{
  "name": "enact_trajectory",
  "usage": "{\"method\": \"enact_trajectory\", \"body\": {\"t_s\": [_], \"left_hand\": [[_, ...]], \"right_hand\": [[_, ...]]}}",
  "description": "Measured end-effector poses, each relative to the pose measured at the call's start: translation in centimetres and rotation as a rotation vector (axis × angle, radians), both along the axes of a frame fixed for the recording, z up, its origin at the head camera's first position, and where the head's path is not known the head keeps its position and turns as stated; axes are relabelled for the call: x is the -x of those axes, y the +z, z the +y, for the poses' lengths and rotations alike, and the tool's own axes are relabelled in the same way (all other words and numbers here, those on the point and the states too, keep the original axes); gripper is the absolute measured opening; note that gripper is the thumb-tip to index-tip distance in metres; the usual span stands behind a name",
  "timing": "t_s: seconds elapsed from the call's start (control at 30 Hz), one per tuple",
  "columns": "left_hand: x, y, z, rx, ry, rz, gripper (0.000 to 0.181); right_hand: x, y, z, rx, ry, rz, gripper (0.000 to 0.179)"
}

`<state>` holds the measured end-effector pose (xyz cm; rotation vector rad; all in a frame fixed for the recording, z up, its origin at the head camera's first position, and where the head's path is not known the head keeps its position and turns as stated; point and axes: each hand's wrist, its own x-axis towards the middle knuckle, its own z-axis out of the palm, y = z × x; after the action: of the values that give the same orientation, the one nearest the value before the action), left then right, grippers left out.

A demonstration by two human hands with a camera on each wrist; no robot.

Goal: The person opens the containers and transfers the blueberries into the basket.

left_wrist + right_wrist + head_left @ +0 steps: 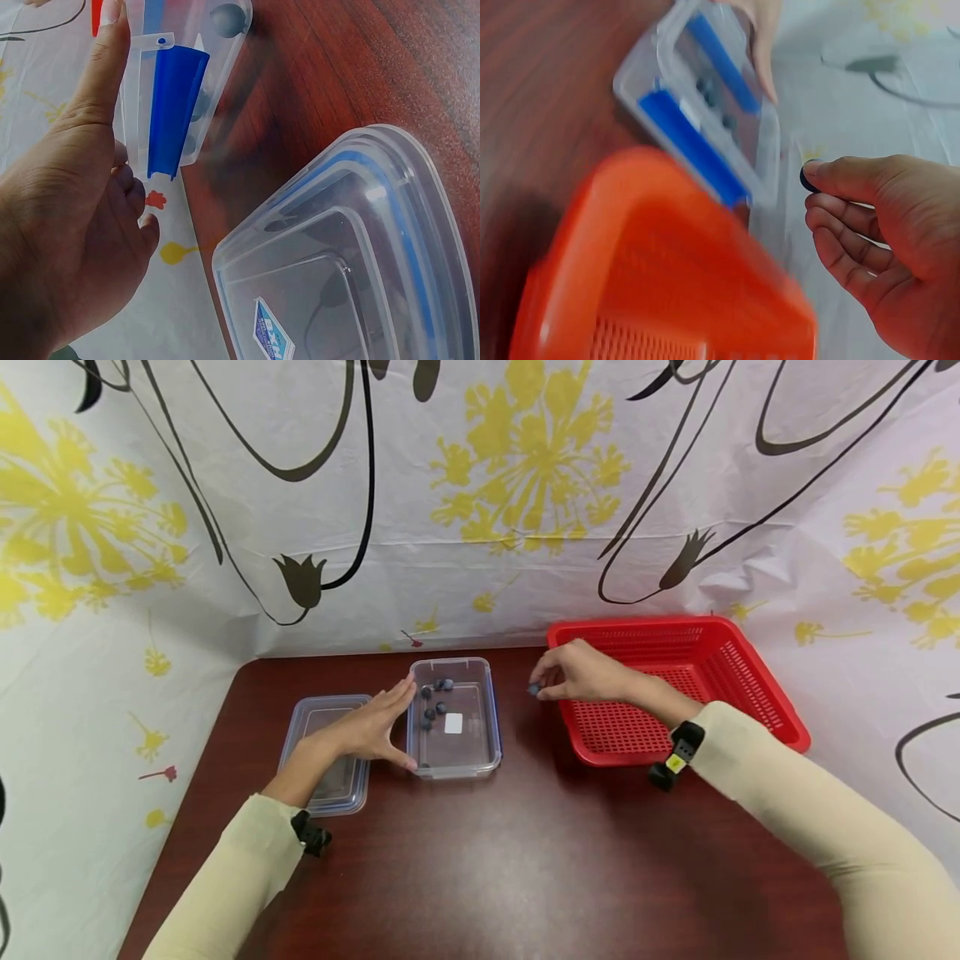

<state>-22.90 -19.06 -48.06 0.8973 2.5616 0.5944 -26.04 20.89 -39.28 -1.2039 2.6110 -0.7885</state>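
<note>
My right hand [583,672] pinches a blueberry [533,689] between thumb and fingertips, above the left rim of the red basket [611,758]. In the right wrist view, that dark berry [808,177] shows at the fingertips. Several blueberries [441,707] lie inside a clear plastic container [468,742], mostly along its left side. My left hand [372,727] touches this container's left side, thumb near the front corner and straight fingers toward the back. Blue side clips [174,112] show on the container in the left wrist view.
A clear lid [347,781] with a blue seal lies left of the container, partly beneath my left forearm. The dark red-brown table [480,860] meets a white patterned cloth [420,585] at the back and sides. The basket stands at the back right.
</note>
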Motion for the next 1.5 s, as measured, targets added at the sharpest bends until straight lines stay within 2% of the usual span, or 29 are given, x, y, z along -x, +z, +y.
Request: {"method": "enact_trajectory", "body": {"t_s": [0.2, 0.33, 0.57, 0.73, 0.9, 1.23, 1.37, 1.5], "left_hand": [[0.1, -0.2, 0.0, -0.001, -0.007, 0.004, 0.139], [0.1, -0.2, -0.1, 0.006, -0.005, -0.002, 0.139], [0.0, 0.0, 0.0, 0.002, -0.005, 0.002, 0.138], [0.1, -0.3, -0.1, 0.002, -0.008, 0.004, 0.138], [0.0, -0.1, -0.1, 0.000, -0.005, -0.003, 0.138], [0.0, -0.1, -0.1, -0.003, -0.001, -0.001, 0.138], [0.0, -0.2, -0.1, -0.013, -0.001, -0.004, 0.137], [-0.1, 0.1, -0.2, -0.018, -0.001, -0.013, 0.137]], "right_hand": [[1.0, 0.3, 5.0, -0.044, -0.061, 0.029, 0.013], [1.4, 0.0, 8.3, -0.065, -0.119, -0.025, 0.011], [2.7, -2.2, 13.5, -0.181, -0.230, -0.090, 0.009], [3.2, -3.8, 16.0, -0.233, -0.261, -0.122, 0.009], [3.3, -4.9, 17.2, -0.270, -0.274, -0.145, 0.011], [3.8, -6.0, 18.1, -0.296, -0.292, -0.177, 0.011], [3.5, -5.7, 18.1, -0.277, -0.291, -0.155, 0.011], [3.3, -4.7, 17.1, -0.232, -0.267, -0.113, 0.012]]}}
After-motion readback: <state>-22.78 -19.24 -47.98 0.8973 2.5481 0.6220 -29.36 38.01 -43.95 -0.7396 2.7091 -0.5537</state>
